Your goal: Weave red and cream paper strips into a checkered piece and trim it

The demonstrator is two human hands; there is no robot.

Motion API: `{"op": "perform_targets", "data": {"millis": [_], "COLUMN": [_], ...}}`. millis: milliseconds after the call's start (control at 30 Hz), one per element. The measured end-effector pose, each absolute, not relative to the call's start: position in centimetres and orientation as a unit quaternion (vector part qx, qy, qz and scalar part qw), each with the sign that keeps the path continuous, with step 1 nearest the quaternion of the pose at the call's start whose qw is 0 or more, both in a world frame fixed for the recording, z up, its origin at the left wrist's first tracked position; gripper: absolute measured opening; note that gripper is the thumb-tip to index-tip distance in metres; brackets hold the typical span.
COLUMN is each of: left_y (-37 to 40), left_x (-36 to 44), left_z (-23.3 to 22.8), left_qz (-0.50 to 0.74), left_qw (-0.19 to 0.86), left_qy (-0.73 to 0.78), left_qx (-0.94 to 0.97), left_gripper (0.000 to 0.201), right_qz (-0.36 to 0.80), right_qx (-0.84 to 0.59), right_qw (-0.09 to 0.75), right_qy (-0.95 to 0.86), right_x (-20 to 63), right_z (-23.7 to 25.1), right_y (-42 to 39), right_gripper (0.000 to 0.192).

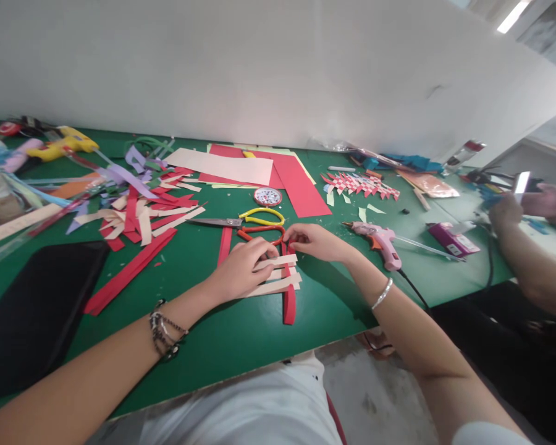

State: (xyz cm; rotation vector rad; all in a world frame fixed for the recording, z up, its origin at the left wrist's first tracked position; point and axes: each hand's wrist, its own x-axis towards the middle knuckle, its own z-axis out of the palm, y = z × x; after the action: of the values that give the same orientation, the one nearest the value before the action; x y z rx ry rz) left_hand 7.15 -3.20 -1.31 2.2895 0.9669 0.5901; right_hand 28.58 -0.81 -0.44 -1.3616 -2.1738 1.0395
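Hands (278, 256) on paper strips (280, 278) (red, cream)

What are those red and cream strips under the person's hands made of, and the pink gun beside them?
The red and cream strips look like matte craft paper or thin card: flat, cleanly cut, slightly curling. The pink glue gun seems smooth moulded plastic, faintly glossy, with a black cord.
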Motion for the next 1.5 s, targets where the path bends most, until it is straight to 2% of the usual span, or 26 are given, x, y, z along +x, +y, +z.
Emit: {"op": "perform_targets", "data": {"millis": [200, 500, 600, 733, 833, 1033, 1200, 1400, 1500], "left_y": [-3.1, -3.1, -3.2, -3.8, -5.0, -7.4, -8.5, -8.1, -7.8], "left_x": [7.1, 7.2, 7.1, 6.0, 4.8, 5.3, 8.0, 8.9, 8.6], "left_z": [-1.4, -1.4, -0.6, 1.0, 1.6, 1.1, 0.8, 0.1, -0.2], "left_qz": [0.223, 0.215, 0.201, 0.179, 0.182, 0.135, 0.117, 0.098, 0.097], "left_qw": [0.285, 0.252, 0.22, 0.163, 0.162, 0.194, 0.15, 0.108, 0.111], "left_qy": [0.352, 0.34, 0.332, 0.322, 0.343, 0.363, 0.431, 0.451, 0.448], "left_qx": [0.864, 0.88, 0.895, 0.915, 0.907, 0.901, 0.882, 0.881, 0.882], "left_gripper": [0.013, 0.015, 0.018, 0.021, 0.025, 0.034, 0.045, 0.02, 0.015], "right_qz": [0.42, 0.408, 0.4, 0.378, 0.37, 0.372, 0.362, 0.351, 0.339], "right_qx": [-0.475, -0.483, -0.482, -0.458, -0.426, -0.389, -0.375, -0.368, -0.369], "right_qw": [0.27, 0.257, 0.248, 0.211, 0.175, 0.138, 0.129, 0.106, 0.102], "right_qy": [-0.725, -0.731, -0.74, -0.777, -0.807, -0.831, -0.844, -0.854, -0.859], "right_x": [27.6, 26.7, 26.5, 26.6, 27.1, 27.6, 27.7, 27.6, 27.5], "right_z": [-0.9, -1.1, -0.8, 0.0, 0.5, 0.8, 1.1, 1.4, 1.4], "right_y": [-0.5, -0.7, -0.8, -0.9, -1.0, -0.7, -0.6, -0.3, -0.2], "right_gripper": [0.008, 0.009, 0.015, 0.036, 0.042, 0.03, 0.019, 0.016, 0.014]}}
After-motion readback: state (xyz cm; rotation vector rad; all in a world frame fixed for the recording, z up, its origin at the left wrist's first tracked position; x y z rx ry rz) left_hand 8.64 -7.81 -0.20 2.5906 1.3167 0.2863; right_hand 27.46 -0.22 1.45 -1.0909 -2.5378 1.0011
